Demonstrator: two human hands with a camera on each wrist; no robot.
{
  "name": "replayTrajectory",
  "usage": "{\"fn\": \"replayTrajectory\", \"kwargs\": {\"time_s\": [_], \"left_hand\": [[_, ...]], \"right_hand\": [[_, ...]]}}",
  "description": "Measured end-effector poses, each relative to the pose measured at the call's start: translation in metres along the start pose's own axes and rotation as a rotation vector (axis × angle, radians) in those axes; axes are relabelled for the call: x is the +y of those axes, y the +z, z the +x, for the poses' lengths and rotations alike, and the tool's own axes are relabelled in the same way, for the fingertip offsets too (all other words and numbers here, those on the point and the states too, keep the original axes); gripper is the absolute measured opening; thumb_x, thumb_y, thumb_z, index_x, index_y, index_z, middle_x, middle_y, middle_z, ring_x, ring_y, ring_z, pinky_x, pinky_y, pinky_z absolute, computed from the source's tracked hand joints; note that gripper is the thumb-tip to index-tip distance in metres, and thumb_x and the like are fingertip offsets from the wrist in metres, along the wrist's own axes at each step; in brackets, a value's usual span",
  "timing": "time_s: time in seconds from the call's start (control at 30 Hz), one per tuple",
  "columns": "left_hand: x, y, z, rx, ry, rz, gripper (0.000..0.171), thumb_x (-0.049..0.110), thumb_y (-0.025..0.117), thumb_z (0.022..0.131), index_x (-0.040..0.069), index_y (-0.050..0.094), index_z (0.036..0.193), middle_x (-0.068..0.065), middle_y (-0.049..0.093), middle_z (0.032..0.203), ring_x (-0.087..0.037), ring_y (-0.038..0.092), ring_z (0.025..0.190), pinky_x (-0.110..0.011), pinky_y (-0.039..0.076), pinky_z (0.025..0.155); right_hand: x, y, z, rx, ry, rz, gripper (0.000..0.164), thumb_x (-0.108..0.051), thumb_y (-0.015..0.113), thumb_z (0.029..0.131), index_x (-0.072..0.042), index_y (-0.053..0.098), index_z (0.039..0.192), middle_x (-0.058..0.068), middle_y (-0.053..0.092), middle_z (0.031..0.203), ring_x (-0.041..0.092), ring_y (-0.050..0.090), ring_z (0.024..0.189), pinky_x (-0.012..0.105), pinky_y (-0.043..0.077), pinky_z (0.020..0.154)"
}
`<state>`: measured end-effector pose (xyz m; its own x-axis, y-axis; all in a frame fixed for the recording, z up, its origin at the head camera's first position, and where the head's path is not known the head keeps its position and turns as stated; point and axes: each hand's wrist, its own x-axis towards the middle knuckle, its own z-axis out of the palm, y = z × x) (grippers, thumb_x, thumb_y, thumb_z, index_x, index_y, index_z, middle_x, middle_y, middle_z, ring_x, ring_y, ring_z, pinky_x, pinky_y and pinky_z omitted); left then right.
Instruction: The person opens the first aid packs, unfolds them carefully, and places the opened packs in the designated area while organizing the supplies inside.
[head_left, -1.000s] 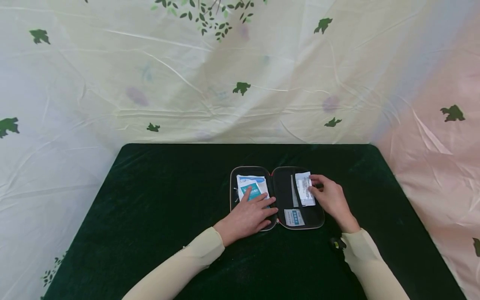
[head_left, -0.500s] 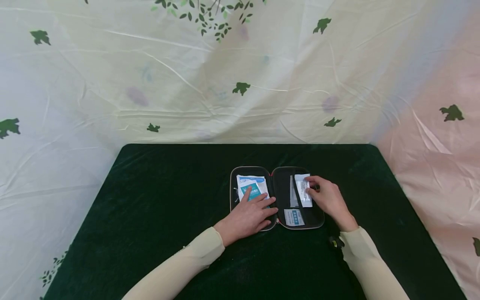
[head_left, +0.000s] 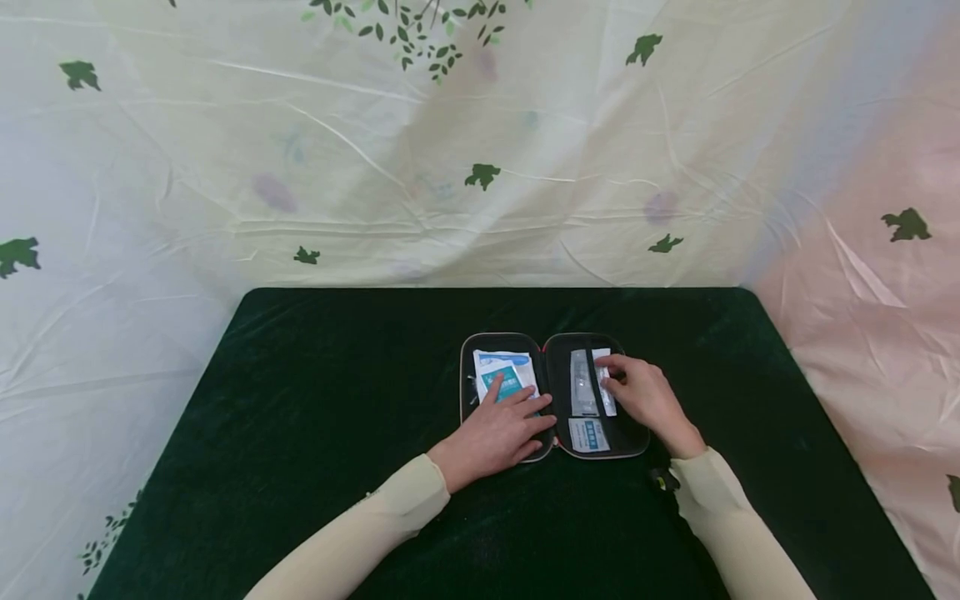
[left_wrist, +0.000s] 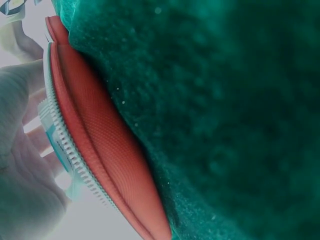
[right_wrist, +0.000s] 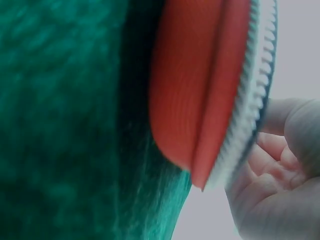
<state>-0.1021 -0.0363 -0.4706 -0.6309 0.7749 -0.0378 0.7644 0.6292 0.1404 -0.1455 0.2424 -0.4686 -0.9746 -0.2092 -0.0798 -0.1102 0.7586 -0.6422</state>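
Observation:
A zip case (head_left: 559, 375) lies spread wide on the table, black inside; in the wrist views its outer shell (left_wrist: 110, 135) is red with a pale zip. My left hand (head_left: 495, 433) rests on the left half, fingers spread over a teal packet (head_left: 501, 380) and a white-and-blue packet (head_left: 482, 358). Over the right half, my right hand (head_left: 651, 396) pinches the right edge of a white packet (head_left: 609, 407). This packet lies partly under a black elastic strap (head_left: 593, 371), with a translucent grey-white part (head_left: 581, 385) showing left of the strap. The right fingertips are partly hidden.
A small white-and-blue packet (head_left: 588, 435) lies in the lower right half of the case. Dark green velvet cloth (head_left: 337, 400) covers the table. A small dark object (head_left: 663, 479) sits by the right cuff. Patterned fabric (head_left: 390, 167) hangs behind.
My right hand has moved left with the white packet, which has slid further under the strap. More of the translucent part shows on the strap's left. The left hand has stayed still.

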Motion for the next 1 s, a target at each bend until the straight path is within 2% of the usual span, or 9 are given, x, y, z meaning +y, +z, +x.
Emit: {"fn": "replayTrajectory", "kwargs": {"time_s": [0.23,0.37,0.6,0.8,1.0], "left_hand": [[0.001,0.001,-0.0003,0.013,0.008,0.007,0.047,0.042,0.061,0.104,0.026,0.058,0.148,-0.001,0.04,0.163,-0.025,0.034,0.152,-0.066,0.013,0.122],[0.0017,0.0006,-0.0005,0.011,0.003,0.012,0.047,0.042,0.062,0.103,0.027,0.058,0.148,-0.001,0.04,0.163,-0.025,0.034,0.152,-0.066,0.013,0.122],[0.0024,0.0003,0.0007,-0.002,0.002,0.015,0.047,0.042,0.061,0.104,0.027,0.057,0.148,-0.001,0.041,0.163,-0.024,0.034,0.152,-0.067,0.013,0.121],[0.0018,0.0007,0.0011,-0.004,0.0,0.024,0.047,0.043,0.06,0.105,0.027,0.058,0.148,0.0,0.042,0.163,-0.024,0.035,0.152,-0.067,0.014,0.121],[0.0001,0.0015,0.0011,0.001,0.004,0.029,0.047,0.043,0.06,0.104,0.027,0.058,0.148,-0.001,0.042,0.163,-0.025,0.035,0.152,-0.067,0.015,0.121]], "right_hand": [[-0.0036,0.0075,0.0029,0.086,0.013,-0.049,0.051,-0.008,0.064,0.101,0.001,0.048,0.148,0.025,0.064,0.119,0.028,0.065,0.089,0.038,0.052,0.07],[-0.0061,0.0103,0.0028,0.124,0.006,-0.107,0.05,-0.008,0.067,0.099,0.005,0.05,0.145,0.026,0.066,0.116,0.029,0.066,0.088,0.038,0.054,0.068],[-0.0061,0.0102,0.0036,0.106,-0.04,-0.132,0.039,-0.006,0.069,0.098,0.008,0.062,0.134,0.021,0.065,0.106,0.025,0.059,0.082,0.036,0.05,0.066],[-0.0053,0.0082,0.0051,0.069,-0.048,-0.106,0.037,-0.005,0.067,0.098,0.007,0.064,0.133,0.018,0.066,0.103,0.022,0.058,0.079,0.035,0.048,0.066],[-0.0054,0.01,0.0051,0.09,-0.063,-0.104,0.036,-0.005,0.066,0.098,0.006,0.064,0.133,0.017,0.064,0.103,0.023,0.057,0.082,0.036,0.047,0.069]]}}
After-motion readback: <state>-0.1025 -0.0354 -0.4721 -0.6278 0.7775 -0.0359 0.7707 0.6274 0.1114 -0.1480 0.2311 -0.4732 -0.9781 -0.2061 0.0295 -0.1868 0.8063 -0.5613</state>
